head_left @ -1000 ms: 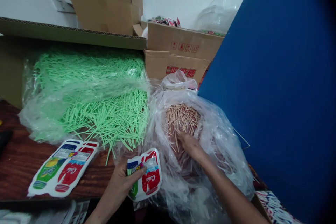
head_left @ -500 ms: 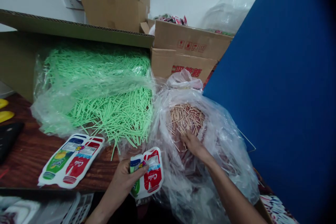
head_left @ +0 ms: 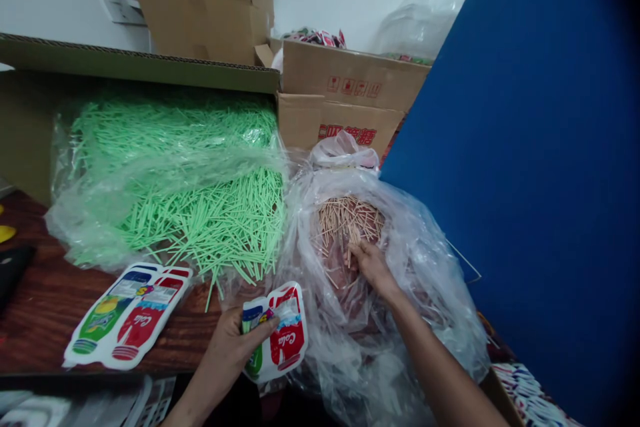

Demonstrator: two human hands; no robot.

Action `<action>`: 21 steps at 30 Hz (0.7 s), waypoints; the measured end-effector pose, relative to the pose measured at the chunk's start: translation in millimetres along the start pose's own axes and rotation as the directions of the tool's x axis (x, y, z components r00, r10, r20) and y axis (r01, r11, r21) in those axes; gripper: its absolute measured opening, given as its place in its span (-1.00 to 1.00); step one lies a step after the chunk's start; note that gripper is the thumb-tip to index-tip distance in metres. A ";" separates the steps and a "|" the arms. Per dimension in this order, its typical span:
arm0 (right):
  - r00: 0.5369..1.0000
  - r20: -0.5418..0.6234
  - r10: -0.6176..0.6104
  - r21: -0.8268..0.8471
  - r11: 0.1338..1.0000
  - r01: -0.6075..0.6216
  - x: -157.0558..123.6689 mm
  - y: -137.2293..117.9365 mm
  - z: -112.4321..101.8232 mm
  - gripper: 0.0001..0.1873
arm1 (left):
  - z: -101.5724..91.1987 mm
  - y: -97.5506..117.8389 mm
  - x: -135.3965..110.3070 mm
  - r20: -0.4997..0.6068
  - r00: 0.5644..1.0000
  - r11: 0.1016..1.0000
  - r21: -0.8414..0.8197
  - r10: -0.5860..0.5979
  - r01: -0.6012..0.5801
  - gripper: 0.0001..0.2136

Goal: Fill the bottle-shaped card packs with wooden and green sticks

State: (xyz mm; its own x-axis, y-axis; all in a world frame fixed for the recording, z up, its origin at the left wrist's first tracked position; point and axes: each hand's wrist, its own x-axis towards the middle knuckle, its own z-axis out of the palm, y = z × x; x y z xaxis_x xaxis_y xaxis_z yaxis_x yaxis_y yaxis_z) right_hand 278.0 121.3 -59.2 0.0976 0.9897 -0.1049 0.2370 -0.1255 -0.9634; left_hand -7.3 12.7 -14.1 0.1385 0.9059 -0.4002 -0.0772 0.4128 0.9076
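My left hand [head_left: 235,340] is closed on a cola packet [head_left: 287,337], a flat pouch shaped like two bottles, one green and one red, with the thumb across its front. Over the open clear plastic bag [head_left: 415,260], my right hand [head_left: 369,265] reaches in with its fingers closed around a few thin brown sticks [head_left: 350,213]. More loose brown sticks lie in the bag, and the fingertips are partly hidden. On the dark wooden table to the left lies a pile of similar packets [head_left: 127,317].
Green sticks [head_left: 215,213] spill from a plastic liner in an open cardboard box [head_left: 150,70] at left. A cardboard box with red print [head_left: 350,90] stands behind the bag. A blue panel [head_left: 525,167] bounds the right side. Something black [head_left: 15,270] sits at the left edge.
My right hand has lifted slightly and its fingers have drawn together around a few brown sticks. The left hand keeps its hold on the packet. The view has shifted slightly right.
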 end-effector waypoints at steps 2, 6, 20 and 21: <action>1.000 -0.015 -0.011 0.016 1.000 0.012 0.7 1.4 -1.7 -0.67 | -0.9 -1.3 0.4 -0.009 1.000 1.000 0.023 0.013 -0.013 -0.78; 0.995 -0.063 -0.072 0.034 0.997 0.074 -3.6 1.9 -4.4 -0.69 | -0.6 -0.5 -0.4 -0.015 1.000 1.000 0.028 0.015 -0.014 -0.77; 0.985 -0.057 -0.163 0.127 0.977 0.169 -16.7 10.5 14.3 -0.75 | -1.4 -1.7 0.3 -0.008 1.000 0.999 -0.036 -0.018 0.018 -0.78; 0.984 -0.056 -0.166 0.117 0.978 0.172 -18.0 11.9 15.5 -0.75 | -1.1 -1.2 0.0 -0.002 1.000 0.999 -0.032 -0.012 0.012 -0.79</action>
State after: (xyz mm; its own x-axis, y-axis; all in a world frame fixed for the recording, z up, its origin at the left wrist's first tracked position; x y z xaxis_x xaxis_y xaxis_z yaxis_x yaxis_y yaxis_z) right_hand 264.1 103.1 -72.7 0.1107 0.9913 0.0709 0.1355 0.0556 -0.9892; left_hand -8.3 12.4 -15.4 0.1376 0.9012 -0.4111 -0.1076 0.4261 0.8982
